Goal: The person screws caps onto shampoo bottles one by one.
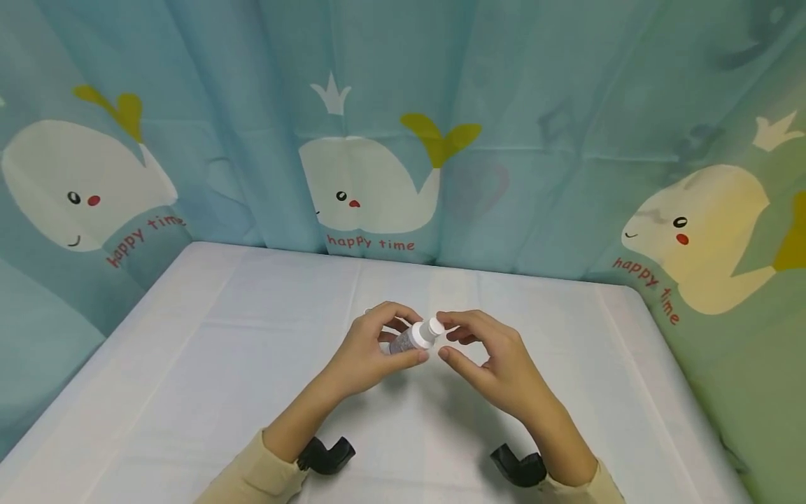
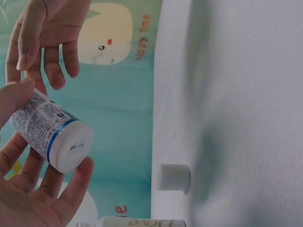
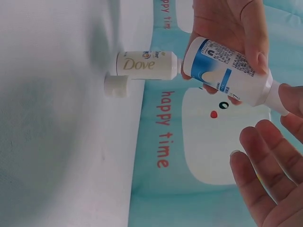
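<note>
My left hand (image 1: 420, 336) grips a small white bottle with a blue label (image 1: 409, 339) by its body and holds it tilted above the white table (image 1: 220, 364). In the left wrist view the bottle (image 2: 52, 137) shows its flat base. My right hand (image 1: 443, 337) is at the bottle's white top (image 1: 436, 326): one fingertip touches it, while the thumb and the other fingers stay loosely spread and apart from it. Seen from the right wrist, the bottle (image 3: 227, 71) points its narrow top at my right fingers (image 3: 265, 170).
A white Dove bottle (image 3: 147, 65) lies on its side on the table just beyond my hands, with a small white cap (image 3: 116, 86) standing beside it. A blue whale-print curtain (image 1: 378, 140) hangs close behind the table's far edge.
</note>
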The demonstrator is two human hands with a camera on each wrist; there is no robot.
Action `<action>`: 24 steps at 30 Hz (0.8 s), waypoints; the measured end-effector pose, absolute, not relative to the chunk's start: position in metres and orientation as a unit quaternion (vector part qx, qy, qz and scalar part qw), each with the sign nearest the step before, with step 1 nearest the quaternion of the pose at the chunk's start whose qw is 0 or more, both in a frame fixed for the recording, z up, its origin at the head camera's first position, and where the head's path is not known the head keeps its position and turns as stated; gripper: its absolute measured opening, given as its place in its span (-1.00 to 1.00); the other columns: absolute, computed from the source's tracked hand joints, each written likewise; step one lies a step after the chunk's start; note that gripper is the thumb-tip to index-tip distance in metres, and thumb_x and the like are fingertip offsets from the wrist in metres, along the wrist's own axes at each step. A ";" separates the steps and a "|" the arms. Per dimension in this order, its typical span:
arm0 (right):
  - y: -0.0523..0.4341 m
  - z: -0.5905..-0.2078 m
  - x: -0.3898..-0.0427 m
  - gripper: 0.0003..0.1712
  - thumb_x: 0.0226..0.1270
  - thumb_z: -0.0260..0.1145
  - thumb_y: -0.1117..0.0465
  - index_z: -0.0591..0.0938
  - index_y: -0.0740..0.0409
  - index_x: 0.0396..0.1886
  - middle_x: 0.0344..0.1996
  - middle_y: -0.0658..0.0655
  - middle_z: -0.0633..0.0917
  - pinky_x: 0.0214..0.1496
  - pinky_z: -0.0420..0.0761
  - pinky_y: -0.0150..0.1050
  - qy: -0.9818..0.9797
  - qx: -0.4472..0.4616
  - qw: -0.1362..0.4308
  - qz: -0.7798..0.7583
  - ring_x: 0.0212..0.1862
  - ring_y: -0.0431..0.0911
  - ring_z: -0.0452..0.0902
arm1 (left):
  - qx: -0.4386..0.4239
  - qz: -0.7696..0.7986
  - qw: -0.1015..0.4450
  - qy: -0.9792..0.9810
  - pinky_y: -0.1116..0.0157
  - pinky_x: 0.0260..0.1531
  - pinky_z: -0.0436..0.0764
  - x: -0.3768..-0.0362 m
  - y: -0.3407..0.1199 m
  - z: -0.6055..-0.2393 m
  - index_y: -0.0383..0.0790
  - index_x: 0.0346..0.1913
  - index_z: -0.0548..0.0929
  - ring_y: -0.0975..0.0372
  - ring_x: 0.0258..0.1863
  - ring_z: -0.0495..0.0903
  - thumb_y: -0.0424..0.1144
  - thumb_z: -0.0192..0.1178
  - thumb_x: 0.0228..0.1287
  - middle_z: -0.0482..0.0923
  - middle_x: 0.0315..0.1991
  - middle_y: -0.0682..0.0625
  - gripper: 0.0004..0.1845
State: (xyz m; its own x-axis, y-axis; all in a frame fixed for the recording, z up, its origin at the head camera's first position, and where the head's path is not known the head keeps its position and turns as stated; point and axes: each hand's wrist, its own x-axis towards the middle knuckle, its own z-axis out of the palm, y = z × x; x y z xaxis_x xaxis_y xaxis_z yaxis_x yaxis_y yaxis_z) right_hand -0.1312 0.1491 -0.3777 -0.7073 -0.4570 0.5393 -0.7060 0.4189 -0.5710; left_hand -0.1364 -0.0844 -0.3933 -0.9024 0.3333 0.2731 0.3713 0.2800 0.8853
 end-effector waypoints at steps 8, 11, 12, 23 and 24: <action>0.149 -0.379 -0.131 -0.51 0.26 0.46 0.24 0.61 0.02 0.20 0.05 -0.04 0.70 -0.02 0.67 -0.25 -0.826 0.347 0.155 0.415 -0.11 -0.17 0.70 | -0.220 -0.585 0.006 -0.781 0.22 -0.07 0.67 -0.137 -0.080 -0.398 0.05 0.01 0.61 0.19 -0.05 0.59 -0.14 0.50 0.13 0.61 -0.02 0.18 -0.61; 0.149 -0.380 -0.132 -0.50 0.27 0.45 0.25 0.60 0.04 0.21 0.07 -0.02 0.70 0.00 0.68 -0.25 -0.823 0.346 0.149 0.425 -0.09 -0.15 0.70 | -0.214 -0.596 -0.002 -0.774 0.22 -0.07 0.68 -0.136 -0.077 -0.400 0.06 0.04 0.61 0.18 -0.05 0.58 -0.13 0.47 0.17 0.61 -0.01 0.16 -0.62; 0.149 -0.380 -0.132 -0.50 0.27 0.45 0.26 0.60 0.05 0.21 0.08 -0.02 0.69 0.00 0.68 -0.24 -0.821 0.347 0.145 0.430 -0.09 -0.14 0.70 | -0.212 -0.599 -0.003 -0.772 0.21 -0.07 0.68 -0.136 -0.076 -0.401 0.07 0.05 0.60 0.18 -0.06 0.58 -0.13 0.46 0.18 0.60 0.00 0.15 -0.61; 0.147 -0.385 -0.138 -0.40 0.30 0.42 0.30 0.50 0.07 0.33 0.07 0.06 0.68 -0.03 0.71 -0.15 -0.799 0.329 0.097 0.494 -0.04 -0.07 0.71 | -0.193 -0.611 0.005 -0.767 0.24 -0.09 0.69 -0.145 -0.070 -0.402 0.08 0.13 0.55 0.15 -0.03 0.56 -0.14 0.41 0.25 0.56 0.06 0.11 -0.59; 0.147 -0.385 -0.139 -0.41 0.30 0.42 0.29 0.50 0.06 0.32 0.07 0.06 0.68 -0.03 0.71 -0.16 -0.800 0.325 0.098 0.495 -0.04 -0.07 0.71 | -0.190 -0.613 0.003 -0.767 0.24 -0.10 0.69 -0.146 -0.069 -0.402 0.08 0.13 0.55 0.14 -0.03 0.56 -0.15 0.41 0.25 0.56 0.06 0.11 -0.58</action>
State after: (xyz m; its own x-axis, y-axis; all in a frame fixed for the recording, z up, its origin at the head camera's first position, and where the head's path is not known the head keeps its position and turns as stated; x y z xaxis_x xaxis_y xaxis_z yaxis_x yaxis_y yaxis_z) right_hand -0.1389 0.1473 -0.3853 -0.7698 -0.4233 0.4778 -0.6166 0.2993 -0.7282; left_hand -0.1456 -0.0691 -0.4017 -0.9275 0.2889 0.2373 0.2954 0.1772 0.9388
